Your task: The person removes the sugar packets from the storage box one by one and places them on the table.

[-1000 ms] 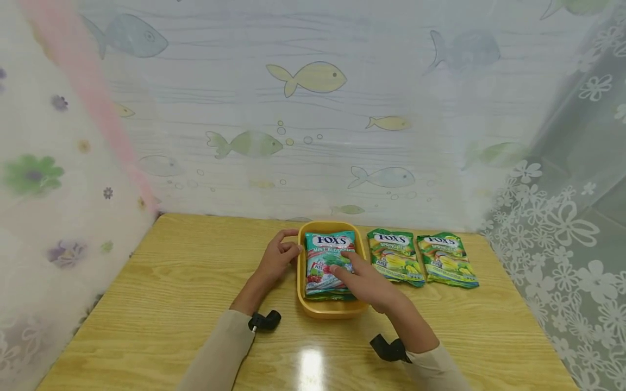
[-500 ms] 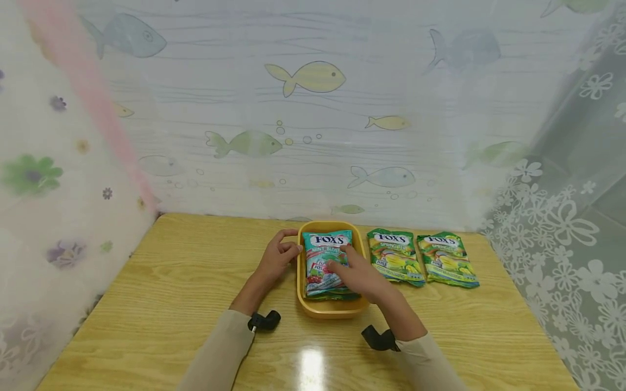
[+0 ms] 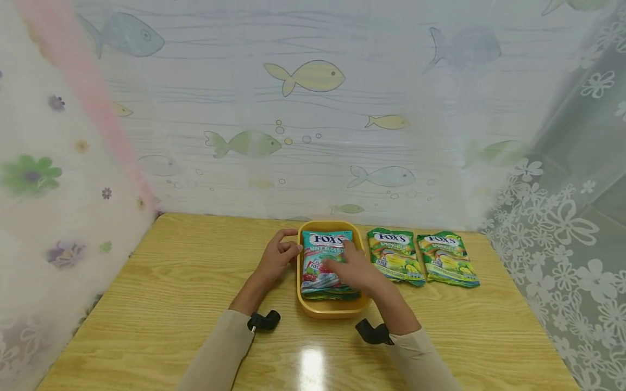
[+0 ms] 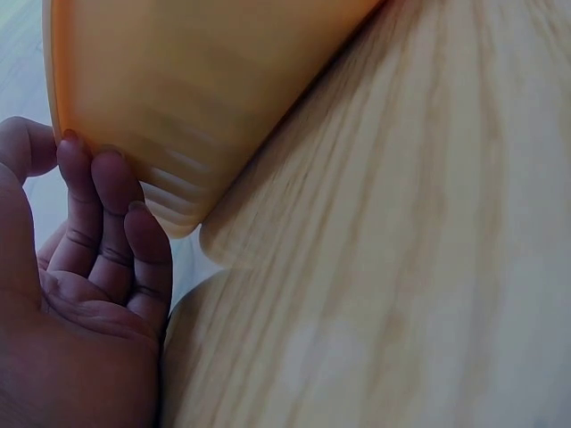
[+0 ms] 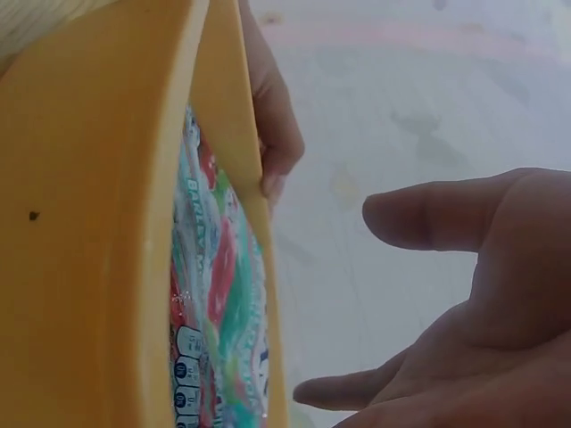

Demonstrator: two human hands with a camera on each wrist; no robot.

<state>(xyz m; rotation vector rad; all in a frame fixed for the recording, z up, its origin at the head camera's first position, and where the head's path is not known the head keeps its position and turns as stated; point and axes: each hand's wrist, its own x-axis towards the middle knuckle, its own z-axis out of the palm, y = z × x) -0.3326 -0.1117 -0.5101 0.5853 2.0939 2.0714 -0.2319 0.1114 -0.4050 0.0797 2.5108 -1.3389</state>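
A yellow plastic container (image 3: 332,314) holds stacked candy bags, the top one a teal Fox's Mint Blossom candy bag (image 3: 320,271). My left hand (image 3: 276,258) holds the container's left side, thumb at the rim; in the left wrist view, the curled fingers (image 4: 116,183) meet its outer wall (image 4: 196,89). Over the right half of the top bag is my right hand (image 3: 359,269), covering part of its print. Its thumb and a finger are spread wide apart in the right wrist view, and nothing lies between them.
Two green-and-yellow Fox's Spring Tea candy bags, a nearer one (image 3: 395,258) and a farther one (image 3: 447,260), lie flat to the container's right. The wooden table (image 3: 195,255) meets a fish-patterned curtain (image 3: 313,125) behind; patterned sheets hang on both sides.
My right hand has moved left over the container. The teal candy bag has shifted slightly left inside it, toward the left wall. The left hand has stayed put.
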